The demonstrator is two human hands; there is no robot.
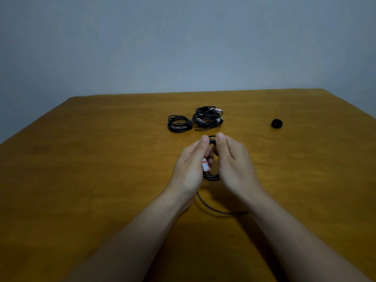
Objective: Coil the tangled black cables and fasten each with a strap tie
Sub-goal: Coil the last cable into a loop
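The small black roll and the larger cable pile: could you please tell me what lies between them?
Nothing: in the head view, only bare wooden table separates the small black roll from the larger cable pile.

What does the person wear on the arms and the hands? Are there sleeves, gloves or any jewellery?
The left hand and the right hand are bare: no gloves, and no ring shows. The left forearm and the right forearm are bare too; no sleeve, watch or bracelet is in view.
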